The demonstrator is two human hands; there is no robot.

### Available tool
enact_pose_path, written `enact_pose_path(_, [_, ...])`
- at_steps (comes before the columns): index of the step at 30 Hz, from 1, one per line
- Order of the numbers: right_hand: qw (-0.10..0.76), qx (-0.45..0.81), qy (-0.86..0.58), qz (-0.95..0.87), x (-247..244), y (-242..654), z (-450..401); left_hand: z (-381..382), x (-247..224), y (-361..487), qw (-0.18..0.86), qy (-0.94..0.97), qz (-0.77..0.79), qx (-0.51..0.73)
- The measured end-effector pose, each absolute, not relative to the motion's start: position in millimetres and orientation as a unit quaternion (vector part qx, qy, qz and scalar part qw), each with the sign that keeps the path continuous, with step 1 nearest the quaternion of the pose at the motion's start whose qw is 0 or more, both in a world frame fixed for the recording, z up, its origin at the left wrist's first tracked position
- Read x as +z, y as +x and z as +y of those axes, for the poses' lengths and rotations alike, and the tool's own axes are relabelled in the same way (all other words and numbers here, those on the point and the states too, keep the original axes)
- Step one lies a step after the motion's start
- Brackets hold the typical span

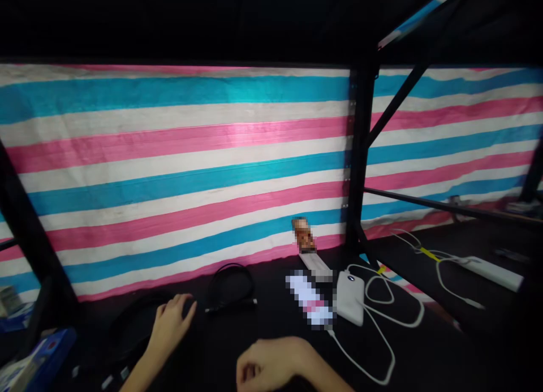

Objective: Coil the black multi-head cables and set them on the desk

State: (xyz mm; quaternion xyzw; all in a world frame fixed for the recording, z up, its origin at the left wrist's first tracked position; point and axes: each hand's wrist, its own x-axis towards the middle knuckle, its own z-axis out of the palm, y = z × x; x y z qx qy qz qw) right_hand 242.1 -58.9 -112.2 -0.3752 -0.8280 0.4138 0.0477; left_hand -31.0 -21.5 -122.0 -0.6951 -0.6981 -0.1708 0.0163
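Observation:
My left hand [169, 323] is palm down over the dark surface, beside a dim coil of black cable [136, 318]. Its thumb and forefinger are apart, with nothing visible between them. Nearer the bottom centre, my right hand [274, 364] has its fingers curled in loosely, and nothing shows in them. Between and beyond the hands lies another looped black cable [231, 265] with light-coloured plugs. To the right, a phone with a pixelated screen [309, 301] is joined by a white cable [360, 369] to a white power bank [350, 298].
A small stand [314, 266] with a pixelated picture leans near the striped sheet [190, 154]. Blue and white boxes [42, 361] are at the lower left. Black frame posts [360, 154] rise on both sides. A white power strip [496, 273] lies at the far right.

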Motion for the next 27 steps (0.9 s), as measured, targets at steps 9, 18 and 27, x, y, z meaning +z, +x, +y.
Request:
enact_pose_path(9, [0.204,0.277,-0.472,-0.811,-175,255,-64,-6,-138,-89,-0.024,-0.599,-0.795,-0.096])
enact_pose_path(18, [0.264,0.237,-0.469,-0.809,-194,252,-69,-18,-150,-99,-0.045,-0.564,-0.822,-0.064])
enact_pose_path(27, [0.261,0.242,-0.466,-0.810,-188,251,-71,-22,-122,-112,-0.057,-0.582,-0.805,-0.096])
